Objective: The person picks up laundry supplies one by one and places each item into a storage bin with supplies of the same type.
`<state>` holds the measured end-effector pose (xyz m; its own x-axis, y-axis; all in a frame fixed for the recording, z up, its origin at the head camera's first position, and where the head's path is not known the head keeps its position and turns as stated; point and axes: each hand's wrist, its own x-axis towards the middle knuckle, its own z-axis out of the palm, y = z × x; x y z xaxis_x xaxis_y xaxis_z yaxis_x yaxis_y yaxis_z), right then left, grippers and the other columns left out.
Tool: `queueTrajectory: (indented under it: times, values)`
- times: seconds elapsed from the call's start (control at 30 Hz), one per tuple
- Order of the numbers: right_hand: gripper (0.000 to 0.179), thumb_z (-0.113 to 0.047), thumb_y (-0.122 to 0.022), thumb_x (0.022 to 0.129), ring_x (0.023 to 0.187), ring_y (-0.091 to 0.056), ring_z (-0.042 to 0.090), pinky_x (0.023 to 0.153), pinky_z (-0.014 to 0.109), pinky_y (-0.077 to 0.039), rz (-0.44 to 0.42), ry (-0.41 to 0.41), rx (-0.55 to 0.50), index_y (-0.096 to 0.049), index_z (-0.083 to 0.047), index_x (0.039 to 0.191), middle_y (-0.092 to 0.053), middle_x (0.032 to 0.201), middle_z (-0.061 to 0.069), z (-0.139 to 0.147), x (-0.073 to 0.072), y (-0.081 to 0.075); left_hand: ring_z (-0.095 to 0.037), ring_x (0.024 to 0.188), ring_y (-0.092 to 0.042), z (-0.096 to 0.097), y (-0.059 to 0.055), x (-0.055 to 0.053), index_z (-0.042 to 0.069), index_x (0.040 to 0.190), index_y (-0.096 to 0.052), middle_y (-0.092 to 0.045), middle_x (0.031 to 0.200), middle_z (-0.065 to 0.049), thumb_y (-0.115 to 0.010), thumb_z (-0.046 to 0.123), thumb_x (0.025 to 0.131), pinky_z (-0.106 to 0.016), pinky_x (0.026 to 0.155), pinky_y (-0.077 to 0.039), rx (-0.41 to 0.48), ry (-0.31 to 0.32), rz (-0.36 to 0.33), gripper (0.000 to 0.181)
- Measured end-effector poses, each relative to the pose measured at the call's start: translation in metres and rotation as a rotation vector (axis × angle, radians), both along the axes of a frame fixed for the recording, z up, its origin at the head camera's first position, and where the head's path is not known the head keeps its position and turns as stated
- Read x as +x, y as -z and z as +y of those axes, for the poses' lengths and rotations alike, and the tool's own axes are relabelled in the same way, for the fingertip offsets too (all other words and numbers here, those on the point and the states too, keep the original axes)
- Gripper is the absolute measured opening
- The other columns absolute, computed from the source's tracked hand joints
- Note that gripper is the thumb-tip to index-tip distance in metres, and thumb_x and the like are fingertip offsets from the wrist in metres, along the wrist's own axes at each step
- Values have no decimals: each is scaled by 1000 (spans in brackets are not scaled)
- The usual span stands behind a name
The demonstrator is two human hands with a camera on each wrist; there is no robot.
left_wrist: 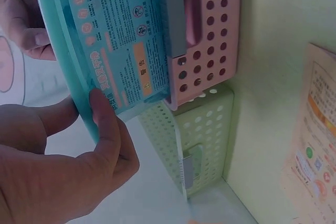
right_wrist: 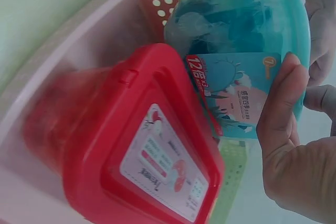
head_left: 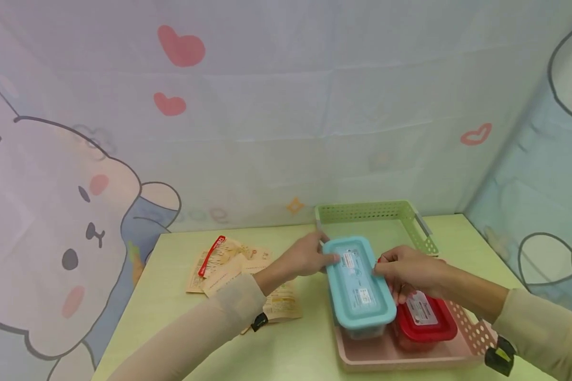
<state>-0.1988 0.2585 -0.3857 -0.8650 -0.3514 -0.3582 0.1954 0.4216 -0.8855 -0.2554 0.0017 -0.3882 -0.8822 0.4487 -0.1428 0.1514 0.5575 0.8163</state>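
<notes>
A clear plastic box with a turquoise lid [head_left: 362,283] is raised at the left side of a pink basket [head_left: 391,363], above its floor. Rounded blue contents show through its wall in the right wrist view. My left hand [head_left: 307,255] grips the lid's rim at the far left corner, thumb on top and fingers beneath. At the right edge, my right hand [head_left: 412,271] pinches the same rim. Inside the pink basket sits a second box with a red lid [right_wrist: 149,145] and a white label, close beside the raised one.
A green perforated basket [head_left: 421,233] stands behind the pink one, against the cloth backdrop [head_left: 276,159]. Several flat beige printed packets [head_left: 286,304] lie overlapping on the table [head_left: 143,328] to the left, one with a red strip [head_left: 212,256].
</notes>
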Motion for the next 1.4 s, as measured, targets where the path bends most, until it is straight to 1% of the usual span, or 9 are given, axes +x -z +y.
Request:
queueTrajectory:
  times: [0.17, 0.23, 0.4, 0.6, 0.73, 0.87, 1.03, 1.3, 1.4]
  values:
    - [24, -20, -67, 101, 54, -66, 19, 56, 31, -61, -17, 4, 24, -63, 3, 99, -67, 69, 13, -2, 1, 7, -21, 73, -71, 1, 9, 1, -5, 139, -54, -65, 91, -11, -76, 17, 100, -36, 69, -61, -41, 12, 16, 50]
    - [23, -20, -67, 101, 53, -67, 19, 57, 31, -61, -20, 4, 34, -62, 3, 97, -68, 69, 14, -3, 2, 9, -22, 75, -72, 2, 13, 1, -5, 139, -54, -66, 93, -11, -76, 18, 101, -35, 69, -62, -60, 21, 26, 49]
    - [23, -19, -68, 100, 54, -68, 20, 57, 30, -61, -31, 7, 45, -62, 3, 96, -68, 70, 15, -3, 3, 15, -20, 72, -71, 2, 19, 2, -6, 138, -54, -67, 92, -11, -75, 18, 102, -29, 63, -60, -94, 56, 65, 49]
    - [25, -20, -71, 101, 56, -71, 22, 60, 32, -62, -30, 1, 58, -61, 3, 98, -69, 72, 16, -2, 5, 22, -16, 63, -66, 4, 23, 7, -7, 130, -58, -63, 85, -8, -73, 17, 102, -27, 57, -58, -131, 92, 112, 40]
    - [26, -21, -73, 100, 58, -73, 24, 61, 34, -63, -17, 0, 85, -62, 2, 99, -70, 74, 17, -1, 8, 27, -18, 63, -68, 7, 29, 8, -8, 128, -57, -63, 85, -9, -73, 14, 102, -26, 54, -59, -127, 100, 95, 38]
    - [24, -20, -73, 99, 60, -74, 26, 61, 34, -63, 0, -4, 107, -64, 2, 98, -70, 74, 17, -1, 8, 30, -20, 65, -70, 7, 31, 8, -10, 134, -55, -65, 88, -12, -73, 13, 102, -26, 55, -59, -110, 93, 72, 43]
    - [22, -18, -74, 98, 58, -73, 26, 60, 35, -63, 12, 8, 143, -65, 2, 94, -70, 73, 17, -2, 7, 32, -18, 65, -70, 8, 33, 7, -10, 139, -53, -65, 91, -13, -72, 14, 102, -26, 56, -60, -117, 99, 71, 48]
    - [23, -15, -76, 97, 56, -73, 29, 58, 36, -63, 84, -5, 222, -62, 1, 87, -69, 68, 17, -8, 12, 29, -18, 64, -68, 9, 37, 8, -10, 136, -55, -64, 90, -12, -73, 12, 102, -28, 57, -60, -127, 99, 78, 45]
    - [23, -14, -76, 96, 54, -72, 28, 56, 35, -62, 110, 7, 272, -61, 0, 85, -68, 66, 16, -13, 14, 28, -19, 66, -69, 9, 39, 8, -10, 135, -55, -65, 91, -13, -73, 12, 101, -27, 57, -60, -128, 98, 79, 44]
